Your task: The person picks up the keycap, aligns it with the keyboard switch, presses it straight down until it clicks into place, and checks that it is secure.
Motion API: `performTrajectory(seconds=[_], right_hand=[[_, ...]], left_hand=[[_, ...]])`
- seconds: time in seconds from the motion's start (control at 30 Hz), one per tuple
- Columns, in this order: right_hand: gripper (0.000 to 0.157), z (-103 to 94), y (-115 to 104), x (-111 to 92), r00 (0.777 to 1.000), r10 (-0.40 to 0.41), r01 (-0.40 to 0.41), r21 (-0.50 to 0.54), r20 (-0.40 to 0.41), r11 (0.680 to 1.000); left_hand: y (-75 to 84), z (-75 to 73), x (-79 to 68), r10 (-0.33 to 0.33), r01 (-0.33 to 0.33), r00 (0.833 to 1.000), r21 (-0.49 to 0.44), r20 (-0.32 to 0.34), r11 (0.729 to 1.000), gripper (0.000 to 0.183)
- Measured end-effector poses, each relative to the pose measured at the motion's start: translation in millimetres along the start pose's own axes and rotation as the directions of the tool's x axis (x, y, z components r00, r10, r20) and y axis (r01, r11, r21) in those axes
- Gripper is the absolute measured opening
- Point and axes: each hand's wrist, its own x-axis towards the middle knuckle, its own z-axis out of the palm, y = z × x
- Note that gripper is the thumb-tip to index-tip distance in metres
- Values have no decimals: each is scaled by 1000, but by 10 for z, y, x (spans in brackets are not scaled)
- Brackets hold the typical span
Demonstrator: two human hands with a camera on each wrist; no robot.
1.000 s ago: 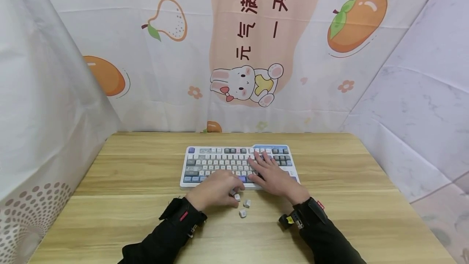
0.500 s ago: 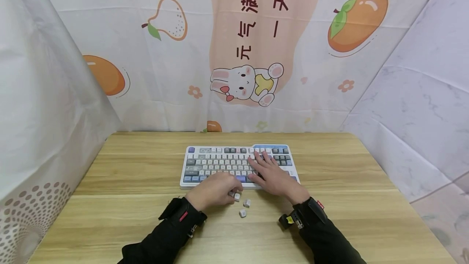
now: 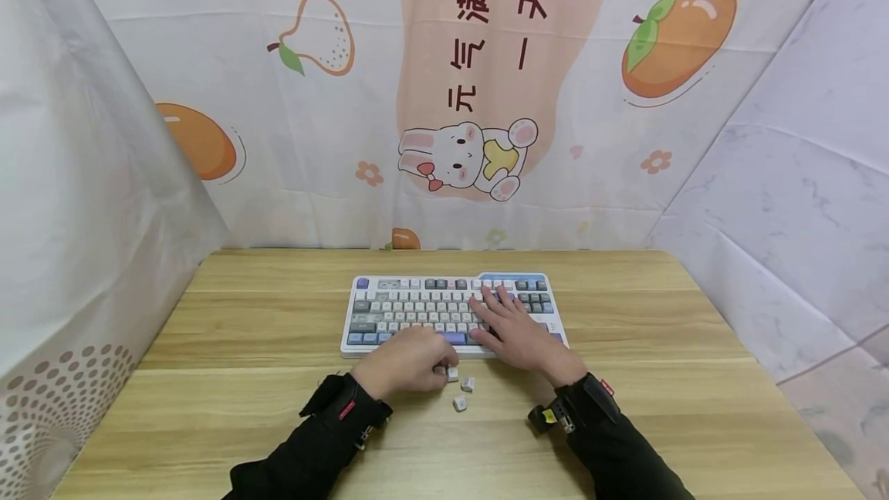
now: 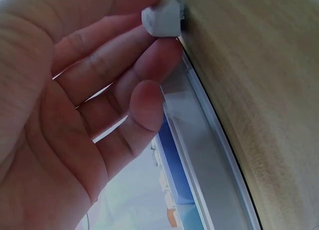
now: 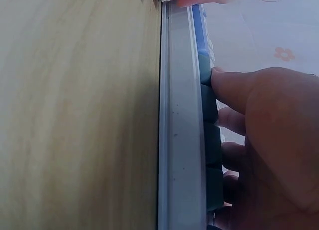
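Observation:
A white keyboard (image 3: 410, 307) with white, grey and blue keys lies on the wooden table. My left hand (image 3: 406, 357) is at its front edge, palm down with the fingers bent. Between the thumb and fingertips it pinches a small white keycap (image 4: 162, 20), seen in the left wrist view. Right by those fingertips, another view from the head shows a white keycap (image 3: 452, 374). Two more loose keycaps lie nearer to me, one light keycap (image 3: 468, 384) and a second keycap (image 3: 460, 403). My right hand (image 3: 517, 334) rests on the keyboard's right part with fingers spread.
The wooden table (image 3: 264, 307) extends around the keyboard. Behind it hangs a white printed curtain (image 3: 312, 137), with more white cloth on both sides. Black bands with small cameras sit on both wrists.
My left fingers have drawn in slightly at the keyboard's front edge, and the keycap by the fingertips has shifted a little to the right. My right hand stays in place.

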Motion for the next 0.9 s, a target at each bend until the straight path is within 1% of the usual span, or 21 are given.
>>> performTrajectory(seconds=[0.07, 0.23, 0.33, 0.47, 0.67, 0.9], right_hand=[[60, -2, -2, 0, 1000, 0, 0, 0, -2, 1000], [59, -17, -13, -4, 1000, 2, -2, 6, 3, 1000], [59, -25, -16, -5, 1000, 2, -2, 8, 7, 1000], [59, -30, -14, -5, 1000, 1, -2, 2, 10, 1000], [59, -26, -3, -5, 1000, -3, 3, -5, 11, 1000], [60, -24, -14, -8, 1000, 0, 0, -6, 7, 1000]], left_hand=[[0, 4, 1, -3, 3, 1000, -1, 0, 1000, 20], [-9, 13, 11, -25, 25, 999, 10, 25, 1000, 16], [-7, 21, 21, -31, 30, 999, 19, 35, 999, 20], [15, 31, 33, -26, 25, 999, 37, 29, 999, 24], [38, 68, 55, -24, 23, 999, 60, 29, 998, 15], [43, 100, 63, -21, 19, 999, 76, 25, 997, 16]])
